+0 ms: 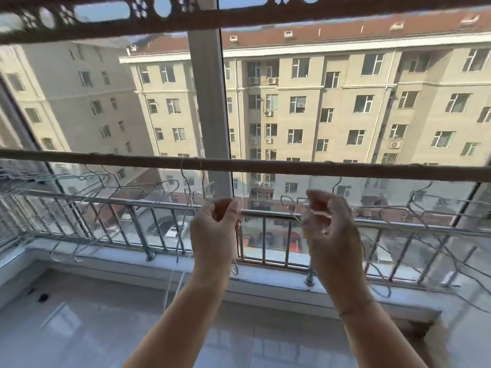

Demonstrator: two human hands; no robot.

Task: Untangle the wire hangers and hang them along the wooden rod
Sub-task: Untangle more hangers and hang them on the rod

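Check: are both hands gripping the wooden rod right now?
No. The left hand and right hand are below the wooden rod, pinching wire hangers.

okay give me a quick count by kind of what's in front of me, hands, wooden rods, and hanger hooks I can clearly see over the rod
Hands: 2, left hand and right hand
Rod: 1
Hooks clearly over the rod: 2, one left of the window post, one to the right; other hangers are too tangled and faint to count
Total: 5
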